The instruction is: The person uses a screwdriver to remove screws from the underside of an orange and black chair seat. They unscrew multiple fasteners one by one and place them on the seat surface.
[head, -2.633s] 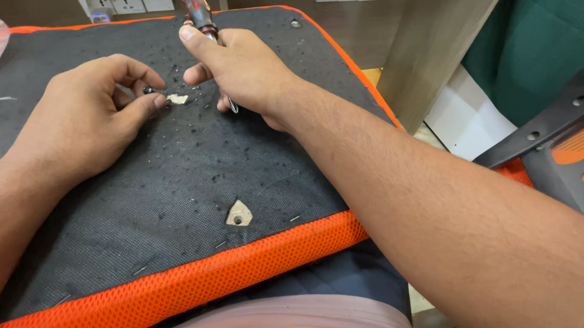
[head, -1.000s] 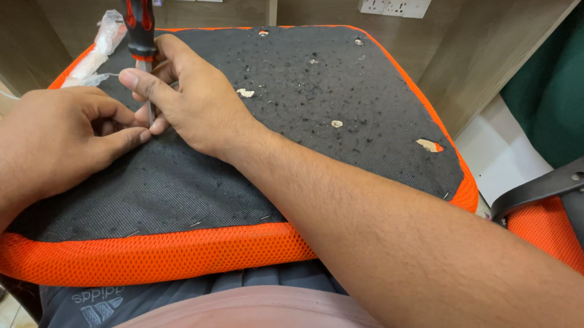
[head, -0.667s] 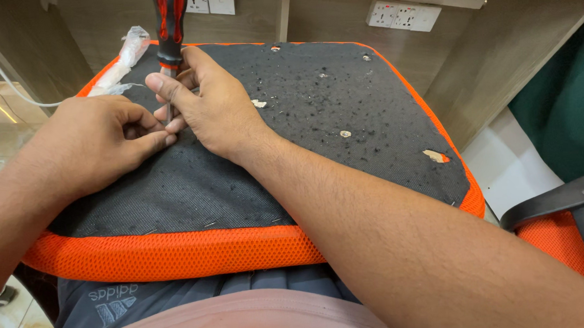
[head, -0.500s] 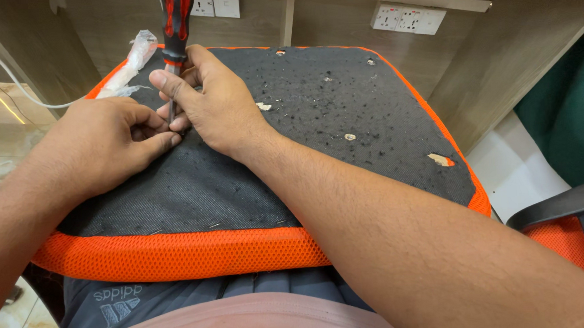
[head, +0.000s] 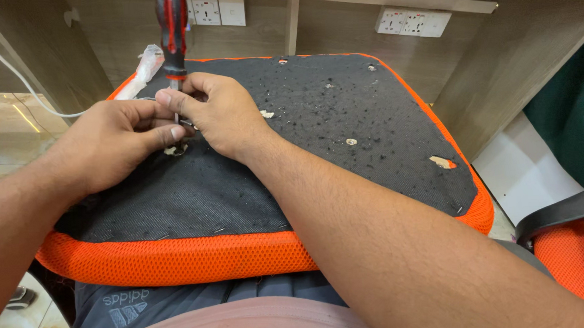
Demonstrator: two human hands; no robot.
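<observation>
Right now my right hand (head: 223,114) is clenched around the red-and-black screwdriver (head: 172,30), held upright so its tip bears on the upturned seat cushion (head: 318,162) across my lap, while my left hand (head: 114,140) pinches its fingers (head: 170,132) by the shaft to steady it.

Your left hand (head: 114,143) lies knuckles up, its fingers curled in and the thumb tip pinched toward the forefinger. Your right hand (head: 219,114) sits just beside the left hand, touching it at the fingertips, fingers closed in a grip and thumb pressed along the top. Your right forearm runs long and bare away from the left hand, your left forearm shorter
</observation>
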